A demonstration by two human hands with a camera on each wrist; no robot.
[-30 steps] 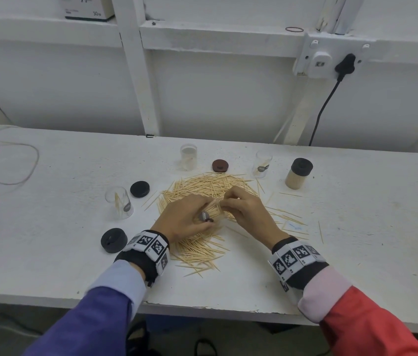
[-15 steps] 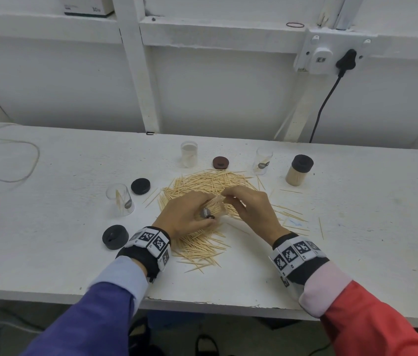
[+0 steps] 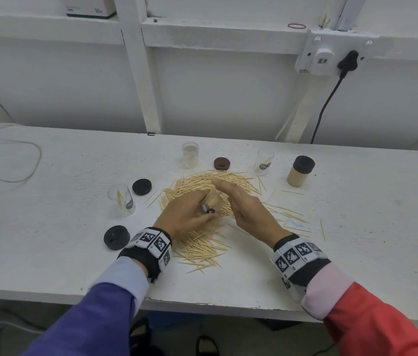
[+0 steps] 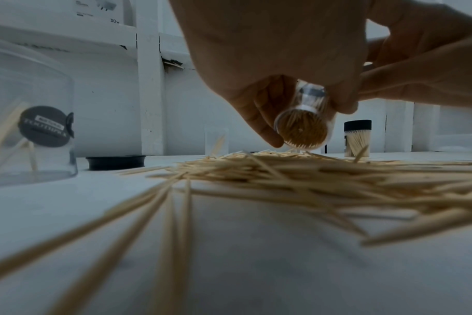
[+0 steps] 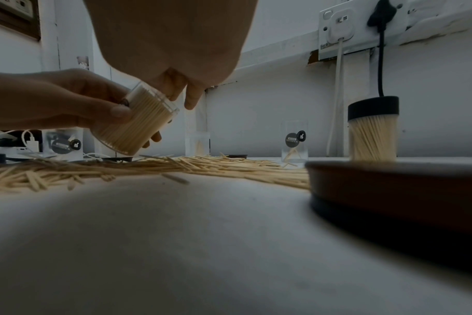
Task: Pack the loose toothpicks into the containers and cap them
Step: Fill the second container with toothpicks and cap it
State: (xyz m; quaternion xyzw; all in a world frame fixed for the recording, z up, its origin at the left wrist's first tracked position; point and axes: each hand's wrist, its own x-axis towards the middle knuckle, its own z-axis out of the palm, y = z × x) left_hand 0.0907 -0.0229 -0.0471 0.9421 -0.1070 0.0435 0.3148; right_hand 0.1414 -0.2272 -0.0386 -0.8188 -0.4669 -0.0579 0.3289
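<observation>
- Head view: left hand [image 3: 187,214] grips the tilted, nearly full jar [image 3: 211,201] by its wall.
- Right hand [image 3: 241,201], fingers straight, covers its mouth.
- Light, slick plastic, probably spills easily.

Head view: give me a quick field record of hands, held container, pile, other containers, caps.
left hand: grips clear plastic container packed with toothpicks, tilted over pile
right hand: open, fingers straight, at the container's mouth
loose wooden toothpick pile: on white table, under both hands
capped full container: upright, far right
uncapped near-empty clear containers: three
loose caps: two black, one brown
</observation>
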